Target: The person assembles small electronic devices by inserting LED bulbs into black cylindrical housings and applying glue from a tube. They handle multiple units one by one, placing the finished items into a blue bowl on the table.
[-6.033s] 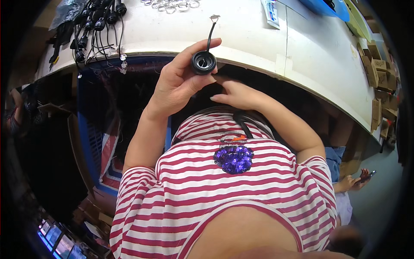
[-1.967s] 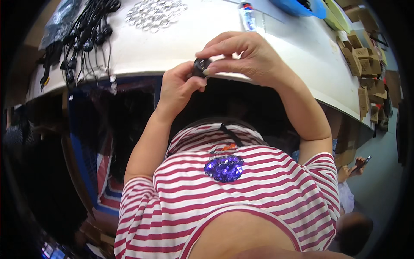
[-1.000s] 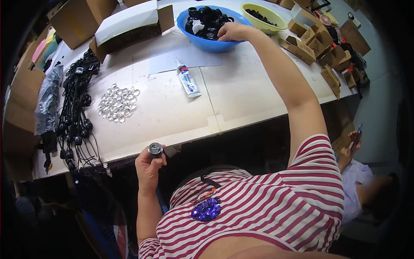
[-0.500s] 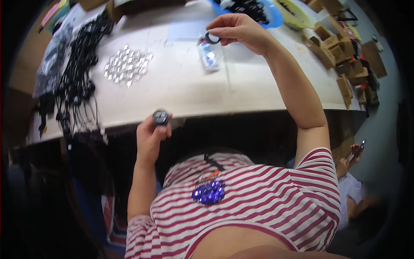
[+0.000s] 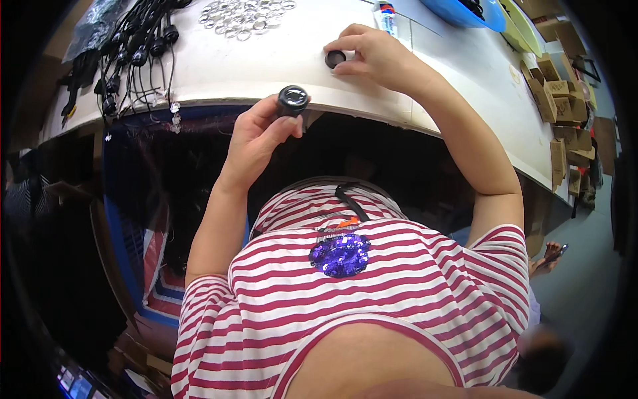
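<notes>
My left hand [image 5: 252, 139] is closed around a short black cylinder [image 5: 293, 100], whose shiny, glassy round end faces up just off the table's front edge. To its right and a little farther off, my right hand [image 5: 382, 58] pinches a small black ring-shaped cap [image 5: 335, 60] between thumb and fingers above the white tabletop. The cap and the cylinder are apart. Beyond my right hand lies a white and blue tube [image 5: 385, 18] with a red mark, its near end partly hidden by the hand. A group of clear round glass discs [image 5: 243, 26] lies farther left.
Black corded parts [image 5: 139, 53] are heaped at the table's left, some cords hanging over the edge. A blue bowl [image 5: 458, 12] and a yellow-green bowl [image 5: 522, 30] stand at the far right, beside cardboard boxes [image 5: 565, 86]. Another person's hand [image 5: 550, 256] holds a phone at lower right.
My right hand has brought the black cap from over the tube toward the table's front edge. Both hands are now closer together. The view has shifted, so the table sits higher.
</notes>
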`<action>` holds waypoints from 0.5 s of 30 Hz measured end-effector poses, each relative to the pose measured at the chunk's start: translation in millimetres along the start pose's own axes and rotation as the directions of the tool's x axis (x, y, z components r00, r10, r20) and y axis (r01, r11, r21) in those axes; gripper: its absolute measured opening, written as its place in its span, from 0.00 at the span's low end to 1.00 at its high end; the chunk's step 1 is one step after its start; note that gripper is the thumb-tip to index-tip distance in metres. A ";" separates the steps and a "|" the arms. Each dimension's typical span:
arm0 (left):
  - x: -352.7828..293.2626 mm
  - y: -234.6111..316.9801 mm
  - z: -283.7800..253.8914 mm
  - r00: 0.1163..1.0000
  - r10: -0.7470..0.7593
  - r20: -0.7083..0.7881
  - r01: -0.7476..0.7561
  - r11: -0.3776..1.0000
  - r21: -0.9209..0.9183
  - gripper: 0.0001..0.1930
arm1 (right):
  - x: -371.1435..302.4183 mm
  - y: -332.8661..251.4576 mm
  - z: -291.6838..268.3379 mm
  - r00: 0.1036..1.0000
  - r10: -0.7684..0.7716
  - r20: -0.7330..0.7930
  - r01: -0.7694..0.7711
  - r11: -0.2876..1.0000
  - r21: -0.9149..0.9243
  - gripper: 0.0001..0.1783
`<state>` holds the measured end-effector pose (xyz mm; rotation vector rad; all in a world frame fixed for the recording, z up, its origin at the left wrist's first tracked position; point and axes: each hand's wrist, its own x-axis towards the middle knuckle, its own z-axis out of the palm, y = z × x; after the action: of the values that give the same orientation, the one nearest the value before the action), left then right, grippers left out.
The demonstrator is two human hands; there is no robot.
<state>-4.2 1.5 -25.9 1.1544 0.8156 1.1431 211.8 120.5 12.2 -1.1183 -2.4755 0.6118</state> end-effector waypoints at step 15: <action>-3.6 0.0 2.1 0.998 -0.047 0.051 0.040 0.992 0.119 0.12 | -30.2 -70.2 -5.2 0.986 -0.166 -0.006 0.160 0.939 0.303 0.19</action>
<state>-3.2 -2.5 -25.6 1.2533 0.8722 1.0352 190.0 56.8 48.7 -0.7851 -2.3552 0.9178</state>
